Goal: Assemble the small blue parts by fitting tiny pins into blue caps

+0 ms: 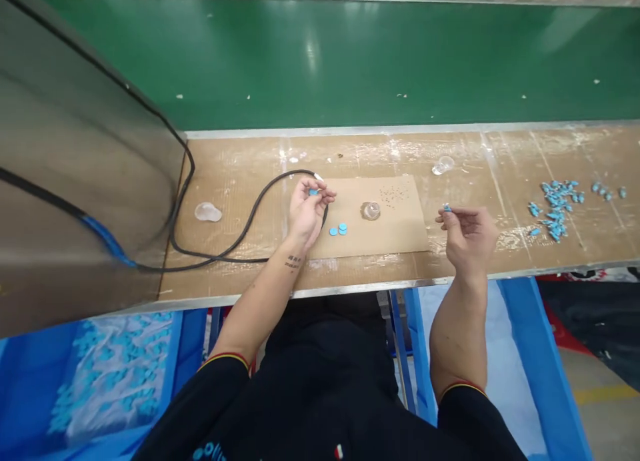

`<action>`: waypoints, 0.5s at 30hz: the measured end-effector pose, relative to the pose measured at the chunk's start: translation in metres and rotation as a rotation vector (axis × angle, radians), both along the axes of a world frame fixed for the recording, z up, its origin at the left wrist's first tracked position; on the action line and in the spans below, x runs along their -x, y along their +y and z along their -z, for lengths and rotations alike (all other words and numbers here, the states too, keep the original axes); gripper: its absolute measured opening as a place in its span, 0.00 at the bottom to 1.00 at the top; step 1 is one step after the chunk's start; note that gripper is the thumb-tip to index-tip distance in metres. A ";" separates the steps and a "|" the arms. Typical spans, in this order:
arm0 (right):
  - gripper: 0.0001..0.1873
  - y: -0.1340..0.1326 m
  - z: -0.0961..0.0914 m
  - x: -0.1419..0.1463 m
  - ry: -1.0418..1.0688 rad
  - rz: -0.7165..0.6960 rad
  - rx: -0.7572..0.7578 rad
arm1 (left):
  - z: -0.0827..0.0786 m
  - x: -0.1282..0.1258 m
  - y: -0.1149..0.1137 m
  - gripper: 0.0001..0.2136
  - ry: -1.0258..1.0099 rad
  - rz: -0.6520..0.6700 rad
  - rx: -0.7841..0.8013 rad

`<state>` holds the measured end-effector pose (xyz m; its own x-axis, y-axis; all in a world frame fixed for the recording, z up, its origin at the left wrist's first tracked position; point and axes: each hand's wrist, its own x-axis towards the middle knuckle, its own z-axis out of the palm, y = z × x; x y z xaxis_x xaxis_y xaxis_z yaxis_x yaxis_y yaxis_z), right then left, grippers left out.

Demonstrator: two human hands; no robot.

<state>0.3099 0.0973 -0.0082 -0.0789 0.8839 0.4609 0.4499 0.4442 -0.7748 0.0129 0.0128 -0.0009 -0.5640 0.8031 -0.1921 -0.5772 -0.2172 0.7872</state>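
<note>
Blue disc (313, 192) is held in the left hand's curled fingers (327, 193), centre of frame. Right hand (469, 234), right of centre, pinches a small blue piece (447, 208), well apart, axis unresolved. Blue pile (556, 201), far right, lies nearer this hand. Cardboard sheet (387, 238) lies between hands; green panel (350, 61) above.

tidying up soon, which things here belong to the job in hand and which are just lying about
Likely in the job:
blue piece in the left hand
small blue part in the right hand
blue discs on the cardboard sheet

Probably just lying about:
clear piece at far left
second clear piece beyond the right hand
</note>
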 end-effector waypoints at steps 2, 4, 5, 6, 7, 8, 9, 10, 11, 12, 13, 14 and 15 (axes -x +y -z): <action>0.14 0.012 -0.016 0.028 0.101 -0.115 -0.087 | -0.004 -0.002 0.000 0.14 -0.023 0.021 0.022; 0.13 0.029 -0.027 0.055 0.167 -0.235 -0.171 | -0.009 -0.003 0.000 0.13 -0.051 0.027 0.050; 0.12 0.038 -0.029 0.066 0.201 -0.291 -0.196 | -0.011 -0.003 0.000 0.13 -0.065 0.028 0.067; 0.12 0.045 -0.028 0.074 0.238 -0.345 -0.205 | -0.013 -0.003 0.000 0.12 -0.080 0.032 0.087; 0.12 0.050 -0.026 0.080 0.274 -0.396 -0.196 | -0.015 -0.002 0.000 0.12 -0.096 0.039 0.111; 0.11 0.054 -0.023 0.083 0.302 -0.441 -0.173 | -0.016 -0.001 0.000 0.12 -0.114 0.046 0.139; 0.11 0.055 -0.018 0.084 0.317 -0.479 -0.141 | -0.018 0.000 0.000 0.12 -0.136 0.053 0.166; 0.10 0.055 -0.014 0.082 0.319 -0.507 -0.108 | -0.019 0.000 0.000 0.12 -0.161 0.059 0.191; 0.09 0.053 -0.010 0.079 0.306 -0.524 -0.078 | -0.020 0.000 -0.001 0.12 -0.186 0.065 0.210; 0.08 0.050 -0.007 0.076 0.282 -0.531 -0.052 | -0.021 0.001 -0.001 0.12 -0.210 0.072 0.221; 0.07 0.047 -0.006 0.072 0.249 -0.535 -0.033 | -0.023 0.001 -0.002 0.12 -0.231 0.077 0.226; 0.05 0.044 -0.007 0.069 0.213 -0.536 -0.018 | -0.024 0.000 -0.003 0.11 -0.250 0.079 0.229; 0.04 0.041 -0.008 0.067 0.174 -0.538 -0.009 | -0.026 0.000 -0.003 0.11 -0.268 0.077 0.232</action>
<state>0.2429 0.1384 -0.0001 -0.4390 0.7362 0.5151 0.0239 0.5826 -0.8124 0.0127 0.0095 0.0251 -0.4087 0.7587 -0.5073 -0.7776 0.0015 0.6287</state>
